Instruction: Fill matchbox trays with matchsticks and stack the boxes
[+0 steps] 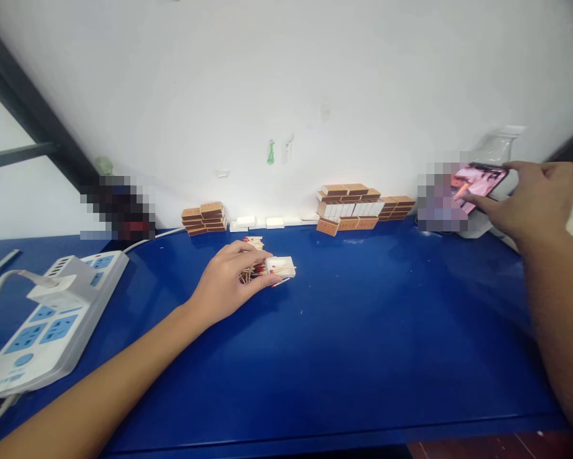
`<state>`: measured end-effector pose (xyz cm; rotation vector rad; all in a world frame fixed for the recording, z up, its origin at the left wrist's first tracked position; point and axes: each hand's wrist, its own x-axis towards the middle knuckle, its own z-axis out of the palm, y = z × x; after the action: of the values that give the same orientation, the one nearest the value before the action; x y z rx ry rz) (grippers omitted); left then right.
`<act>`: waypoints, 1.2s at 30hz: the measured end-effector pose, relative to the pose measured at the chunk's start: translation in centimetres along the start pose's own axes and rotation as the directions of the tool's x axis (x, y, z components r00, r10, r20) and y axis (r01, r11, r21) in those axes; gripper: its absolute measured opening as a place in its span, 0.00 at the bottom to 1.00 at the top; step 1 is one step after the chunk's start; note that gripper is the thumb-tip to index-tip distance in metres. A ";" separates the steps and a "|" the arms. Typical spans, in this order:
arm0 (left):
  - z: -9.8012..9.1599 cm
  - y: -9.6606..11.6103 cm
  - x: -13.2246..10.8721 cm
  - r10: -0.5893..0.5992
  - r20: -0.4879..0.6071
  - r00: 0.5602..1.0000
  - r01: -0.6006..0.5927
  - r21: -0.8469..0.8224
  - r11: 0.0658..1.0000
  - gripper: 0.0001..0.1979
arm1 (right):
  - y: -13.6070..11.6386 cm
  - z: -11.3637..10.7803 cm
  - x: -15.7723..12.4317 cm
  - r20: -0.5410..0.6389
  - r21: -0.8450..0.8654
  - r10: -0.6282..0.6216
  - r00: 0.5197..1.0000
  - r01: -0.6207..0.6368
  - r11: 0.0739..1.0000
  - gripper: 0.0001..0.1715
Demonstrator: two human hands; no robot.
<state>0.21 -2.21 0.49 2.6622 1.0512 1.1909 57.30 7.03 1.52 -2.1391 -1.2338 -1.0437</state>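
Note:
My left hand rests on the blue table, fingers curled around a bunch of red-tipped matches beside a small white matchbox tray. A few more matches lie just behind the hand. Far to the right, my right hand reaches to a phone with a pink screen that leans near the wall. Its thumb and fingers touch the phone's edges.
Brown matchbox stacks and a bigger pile with white trays line the white wall. Loose white trays lie between them. A white and blue power strip with a plugged charger sits at the left.

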 end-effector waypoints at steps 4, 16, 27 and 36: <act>0.0 0.0 0.0 0.001 0.010 1.000 -0.001 0.005 1.000 0.16 | -1.0 -1.1 0.9 -0.014 0.109 0.147 0.989 -0.144 0.983 0.23; 0.1 -0.1 0.0 0.031 -0.034 0.999 -0.031 -0.011 0.999 0.17 | -19.5 -18.0 -10.5 -0.065 0.898 -0.712 0.699 0.353 0.264 0.08; 0.2 0.5 0.0 0.108 -0.038 0.993 -0.107 0.034 0.994 0.21 | -22.3 -20.1 -15.7 -0.009 0.974 -0.829 0.559 0.192 0.119 0.07; 0.7 0.2 -0.5 0.146 0.005 0.989 -0.146 0.046 0.988 0.24 | -22.3 -20.4 -15.8 0.168 0.941 -0.854 0.492 0.178 0.288 0.04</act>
<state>0.57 -2.48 -0.26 2.8182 0.9081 1.2020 25.14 -4.35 1.72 -1.1606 -2.3607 0.3676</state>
